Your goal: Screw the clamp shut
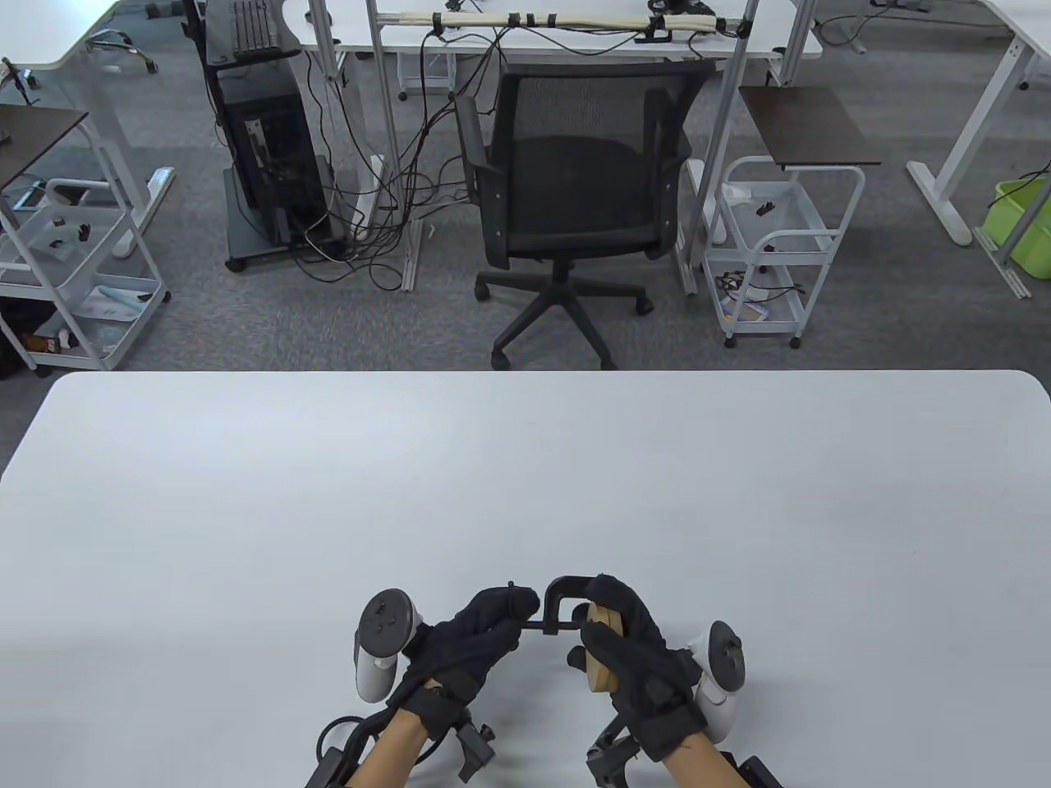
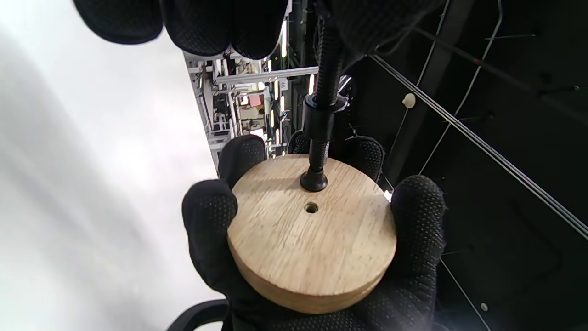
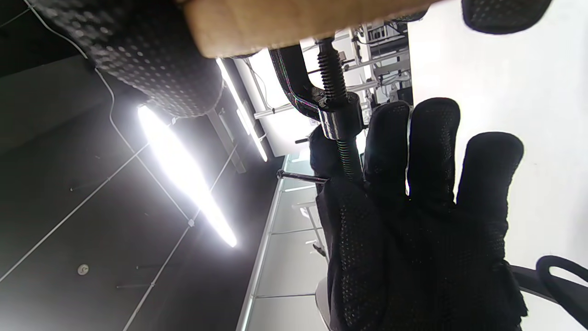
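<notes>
A black C-clamp [image 1: 562,588] is held just above the table's near edge, between both hands. My right hand [image 1: 593,628] grips a round wooden disc [image 1: 603,661] that sits in the clamp's mouth. My left hand [image 1: 516,617] grips the handle end of the clamp's screw [image 1: 548,629]. In the left wrist view the screw [image 2: 321,115] has its tip pad touching the face of the disc [image 2: 312,239], just above a small centre hole. In the right wrist view the clamp frame [image 3: 294,87], the threaded screw [image 3: 333,73] and its cross bar [image 3: 298,176] show beside my left hand [image 3: 413,220].
The white table [image 1: 525,476] stretches ahead of my hands. Beyond its far edge stand a black office chair [image 1: 571,197] and white carts [image 1: 776,246] on the floor.
</notes>
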`<state>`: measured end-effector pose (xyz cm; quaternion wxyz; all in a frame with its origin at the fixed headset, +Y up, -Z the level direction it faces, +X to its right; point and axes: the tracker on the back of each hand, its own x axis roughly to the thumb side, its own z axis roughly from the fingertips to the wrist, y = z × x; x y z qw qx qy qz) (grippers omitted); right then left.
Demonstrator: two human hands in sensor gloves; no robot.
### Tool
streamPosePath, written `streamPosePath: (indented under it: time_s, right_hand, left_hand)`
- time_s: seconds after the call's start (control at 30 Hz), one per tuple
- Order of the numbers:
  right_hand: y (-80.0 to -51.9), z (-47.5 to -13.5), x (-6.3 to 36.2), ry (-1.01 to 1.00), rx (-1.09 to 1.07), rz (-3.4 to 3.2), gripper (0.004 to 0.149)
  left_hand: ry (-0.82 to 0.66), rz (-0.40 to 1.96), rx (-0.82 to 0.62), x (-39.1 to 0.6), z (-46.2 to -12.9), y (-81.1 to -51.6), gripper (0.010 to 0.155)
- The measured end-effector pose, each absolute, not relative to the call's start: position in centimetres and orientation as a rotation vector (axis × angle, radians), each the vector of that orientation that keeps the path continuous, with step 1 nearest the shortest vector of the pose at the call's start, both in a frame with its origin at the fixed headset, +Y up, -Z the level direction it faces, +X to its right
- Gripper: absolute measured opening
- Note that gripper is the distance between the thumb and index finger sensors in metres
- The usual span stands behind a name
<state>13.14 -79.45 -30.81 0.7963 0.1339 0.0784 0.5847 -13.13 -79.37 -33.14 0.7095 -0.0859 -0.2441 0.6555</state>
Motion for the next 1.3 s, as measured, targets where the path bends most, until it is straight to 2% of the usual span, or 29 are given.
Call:
streamPosePath:
  time_s: [0.23,0.57,0.7,0.83,1.03,1.17,1.23,1.3]
  right_hand:
    - [-79.5,-30.8,13.0,0.177,0.294,1.25,0.07]
    - [-79.6,-30.7,12.9,0.186,0.283,1.264,0.07]
    - [-79.7,-30.7,12.9,0.189,0.272,1.255,0.07]
    - [-79.7,-30.7,12.8,0.197,0.267,1.25,0.07]
    - [-80.1,-30.7,12.7,0.23,0.231,1.192,0.071]
    - [-80.0,-30.7,12.8,0.213,0.223,1.187,0.071]
    - [-80.0,-30.8,13.0,0.196,0.226,1.207,0.071]
    - [-79.9,-30.8,13.1,0.191,0.226,1.203,0.071]
  left_hand:
    - [-0.563,1.403,-0.062,-13.4,-32.9,-78.4,0.052]
    - [-0.572,1.347,0.024,-13.4,-32.6,-77.6,0.046]
    - [-0.6,1.172,0.117,-13.4,-32.3,-76.6,0.046]
    - [-0.598,1.151,0.157,-13.5,-32.1,-76.3,0.045]
    - [-0.6,1.101,0.122,-13.4,-32.2,-76.6,0.046]
    - [-0.548,1.215,0.052,-13.9,-32.7,-77.4,0.059]
    - [-0.516,1.231,-0.03,-14.1,-32.9,-77.9,0.065]
    - [-0.456,1.222,-0.051,-14.3,-33.0,-78.4,0.073]
